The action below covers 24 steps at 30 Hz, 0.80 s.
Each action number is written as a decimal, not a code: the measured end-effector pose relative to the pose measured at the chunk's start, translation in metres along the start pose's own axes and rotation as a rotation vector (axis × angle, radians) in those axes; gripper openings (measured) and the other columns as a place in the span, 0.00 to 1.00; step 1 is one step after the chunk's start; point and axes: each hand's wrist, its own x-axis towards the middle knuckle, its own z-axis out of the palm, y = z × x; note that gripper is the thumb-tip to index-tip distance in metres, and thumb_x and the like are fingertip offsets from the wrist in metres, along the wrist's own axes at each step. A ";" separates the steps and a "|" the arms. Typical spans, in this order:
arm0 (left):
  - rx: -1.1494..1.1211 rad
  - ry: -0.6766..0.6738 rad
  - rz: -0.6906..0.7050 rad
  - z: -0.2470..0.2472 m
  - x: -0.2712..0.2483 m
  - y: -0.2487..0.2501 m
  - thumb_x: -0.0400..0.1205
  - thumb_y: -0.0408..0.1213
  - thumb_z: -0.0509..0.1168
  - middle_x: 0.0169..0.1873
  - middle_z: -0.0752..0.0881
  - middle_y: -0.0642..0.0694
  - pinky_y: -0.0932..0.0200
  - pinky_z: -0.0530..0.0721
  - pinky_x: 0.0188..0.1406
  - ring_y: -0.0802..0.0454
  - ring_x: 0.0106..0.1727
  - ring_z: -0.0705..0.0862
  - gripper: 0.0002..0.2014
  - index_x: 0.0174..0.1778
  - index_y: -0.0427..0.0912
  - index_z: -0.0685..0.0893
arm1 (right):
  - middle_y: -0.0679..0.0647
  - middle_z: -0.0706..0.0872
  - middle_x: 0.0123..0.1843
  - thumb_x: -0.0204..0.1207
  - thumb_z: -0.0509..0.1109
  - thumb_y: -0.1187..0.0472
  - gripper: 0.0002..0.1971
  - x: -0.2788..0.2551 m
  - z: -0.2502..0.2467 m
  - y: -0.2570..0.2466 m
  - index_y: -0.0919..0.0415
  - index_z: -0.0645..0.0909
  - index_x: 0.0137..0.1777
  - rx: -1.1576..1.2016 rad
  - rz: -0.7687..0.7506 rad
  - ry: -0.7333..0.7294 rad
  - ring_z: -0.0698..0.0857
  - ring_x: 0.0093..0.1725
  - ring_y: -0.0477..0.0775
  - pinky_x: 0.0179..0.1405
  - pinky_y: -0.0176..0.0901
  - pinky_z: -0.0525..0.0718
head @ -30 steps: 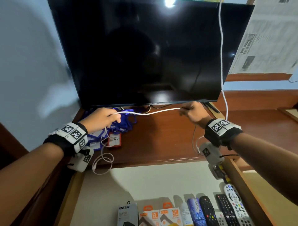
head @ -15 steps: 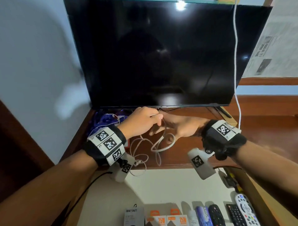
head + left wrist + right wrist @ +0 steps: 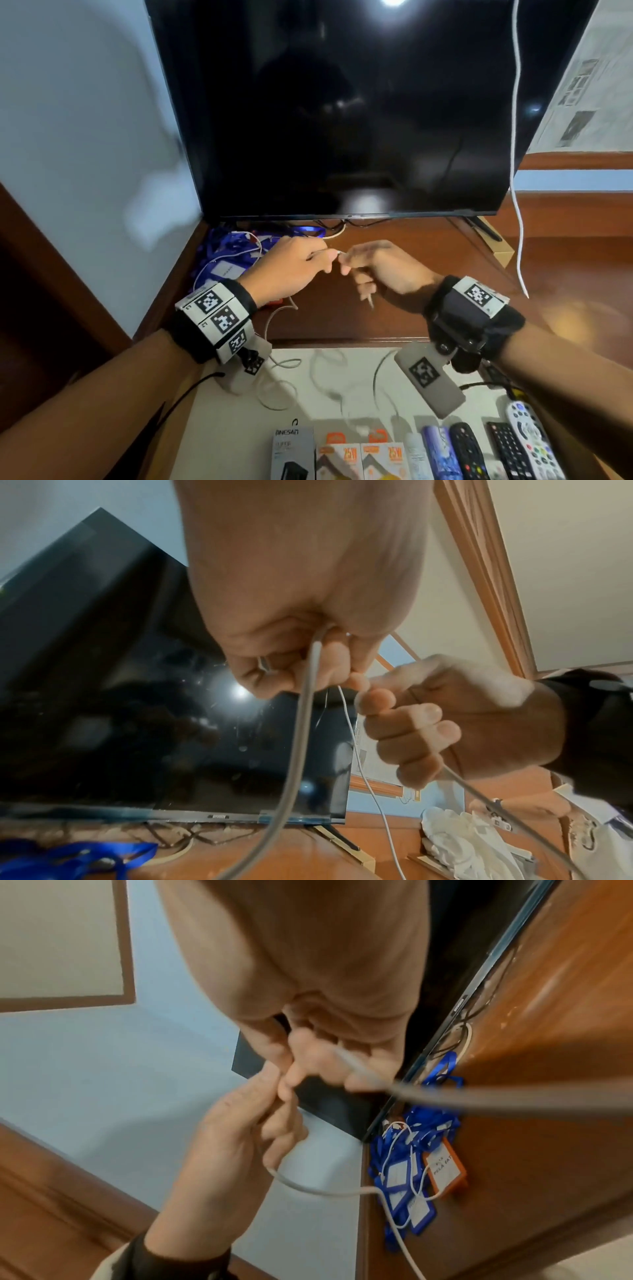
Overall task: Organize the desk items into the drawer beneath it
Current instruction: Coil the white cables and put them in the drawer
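- The white cable [image 3: 284, 363] is hanging in loose loops from both fists over the open drawer [image 3: 219, 428], no longer stretched across the desk [image 3: 411, 260] as it was a second ago.
- The left hand [image 3: 291, 267] and right hand [image 3: 383, 267] are gripping it, knuckles nearly touching, where before they were well apart.
- Coiling is seemingly underway, so stowing beside the remotes [image 3: 524, 442] likely comes next.

desk [image 3: 394, 308] front-centre: bare wood | back edge: TV [image 3: 342, 109] | back-left corner: blue lanyards [image 3: 236, 245] | right: hanging white cord [image 3: 517, 205]
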 end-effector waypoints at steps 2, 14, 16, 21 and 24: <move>-0.113 -0.108 -0.031 0.000 -0.009 -0.010 0.86 0.47 0.60 0.23 0.75 0.54 0.58 0.71 0.30 0.59 0.24 0.73 0.16 0.32 0.50 0.81 | 0.52 0.72 0.22 0.78 0.65 0.70 0.08 -0.004 -0.011 -0.001 0.65 0.79 0.37 -0.015 -0.022 0.117 0.66 0.20 0.48 0.22 0.39 0.75; -0.068 -0.246 -0.175 0.002 -0.032 -0.066 0.87 0.41 0.59 0.26 0.81 0.56 0.53 0.78 0.44 0.60 0.31 0.79 0.15 0.34 0.55 0.82 | 0.51 0.80 0.34 0.77 0.70 0.55 0.09 -0.007 -0.054 0.056 0.59 0.81 0.38 -0.385 -0.042 0.704 0.78 0.39 0.53 0.38 0.46 0.80; -0.093 -0.235 -0.163 0.009 -0.032 -0.054 0.86 0.42 0.59 0.27 0.79 0.55 0.55 0.77 0.40 0.59 0.30 0.77 0.15 0.34 0.56 0.82 | 0.49 0.79 0.51 0.74 0.69 0.50 0.11 -0.010 -0.034 0.063 0.52 0.79 0.54 -0.741 -0.033 0.729 0.74 0.57 0.54 0.57 0.53 0.76; -0.046 -0.286 -0.026 0.036 -0.026 -0.017 0.86 0.37 0.61 0.25 0.76 0.55 0.66 0.68 0.32 0.64 0.29 0.74 0.12 0.36 0.47 0.83 | 0.47 0.76 0.63 0.62 0.65 0.53 0.31 -0.016 0.029 0.059 0.48 0.72 0.69 -0.837 -0.280 0.337 0.71 0.62 0.49 0.55 0.49 0.68; -0.016 -0.248 -0.003 0.043 -0.022 -0.014 0.85 0.39 0.62 0.26 0.76 0.52 0.59 0.67 0.32 0.59 0.31 0.73 0.13 0.36 0.39 0.82 | 0.53 0.84 0.43 0.59 0.62 0.54 0.18 -0.010 0.039 0.061 0.59 0.80 0.48 -0.726 -0.207 0.169 0.80 0.42 0.56 0.38 0.46 0.73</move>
